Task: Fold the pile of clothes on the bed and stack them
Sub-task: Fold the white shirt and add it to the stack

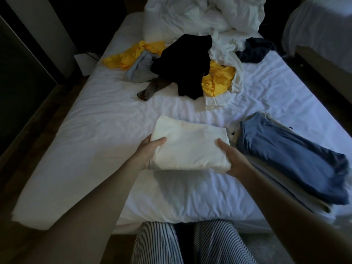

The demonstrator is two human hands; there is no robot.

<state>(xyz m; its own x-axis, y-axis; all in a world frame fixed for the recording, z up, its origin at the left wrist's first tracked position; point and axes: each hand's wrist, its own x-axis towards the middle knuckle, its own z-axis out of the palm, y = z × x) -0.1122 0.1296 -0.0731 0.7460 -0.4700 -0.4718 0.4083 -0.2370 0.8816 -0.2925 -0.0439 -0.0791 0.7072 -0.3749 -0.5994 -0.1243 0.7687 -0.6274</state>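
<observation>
We hold folded white garment [187, 147], left hand [150, 151] and right hand [231, 159] gripping its sides. Keep flat, lay square on blue top [291, 157] of stack at bed's [85, 149] right edge.

Bed [85, 140] with clothes pile [182, 67], folded stack [289, 157]

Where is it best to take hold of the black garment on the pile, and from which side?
The black garment lies uppermost, nothing over it, and its near end rests loose on the bed sheet toward the person. So probably pinch that end from above, from the near side, and lift it clear of the yellow garment.
</observation>
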